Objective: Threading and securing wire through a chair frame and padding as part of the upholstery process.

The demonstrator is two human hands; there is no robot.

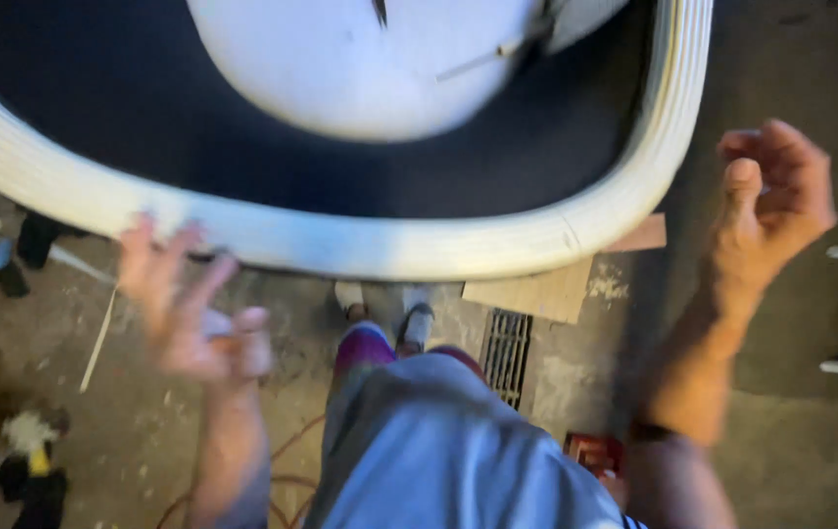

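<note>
Head view, looking straight down. Large white ribbed frame (pixel 360 245) with rounded corners, dark inside, fills the upper half; its near edge and long axis run left to right, right corner curving away from the person. Left hand (pixel 189 313), blurred, sits just below that edge with fingers spread and holds nothing; contact cannot be told. Right hand (pixel 771 201) hangs loosely curled and empty, just right of the corner. Floor drain grate (pixel 507 353) below.

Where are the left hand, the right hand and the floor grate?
left hand (pixel 189 318), head view, on the blurred palm
right hand (pixel 771 201), head view, on the palm
floor grate (pixel 507 353), head view, on its bars
</note>
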